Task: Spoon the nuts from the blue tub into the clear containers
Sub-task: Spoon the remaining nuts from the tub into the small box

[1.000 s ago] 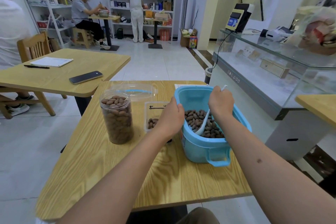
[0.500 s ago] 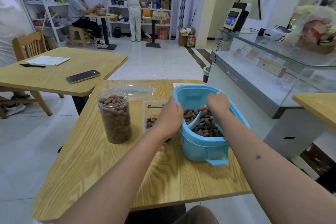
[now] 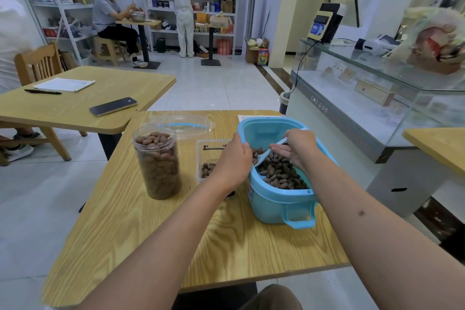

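On the tabletop [image 3: 141,229]: blue tub [image 3: 276,199] at right, nuts [image 3: 281,173] inside. Left hand [image 3: 232,158] grips the tub's left rim, fingers curled over the edge. Right hand [image 3: 298,146] holds white spoon [image 3: 264,156], bowl down among the nuts, fingers partly extended. Full clear jar [image 3: 158,161] at left; small clear container [image 3: 207,158] between jar and tub, few nuts in it

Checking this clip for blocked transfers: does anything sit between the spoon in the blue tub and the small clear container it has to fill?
Yes: the left hand grips the blue tub rim on the side facing the small clear container, right across the spoon's shortest path from the right hand. Lifting over it looks feasible. The container has no lid on.
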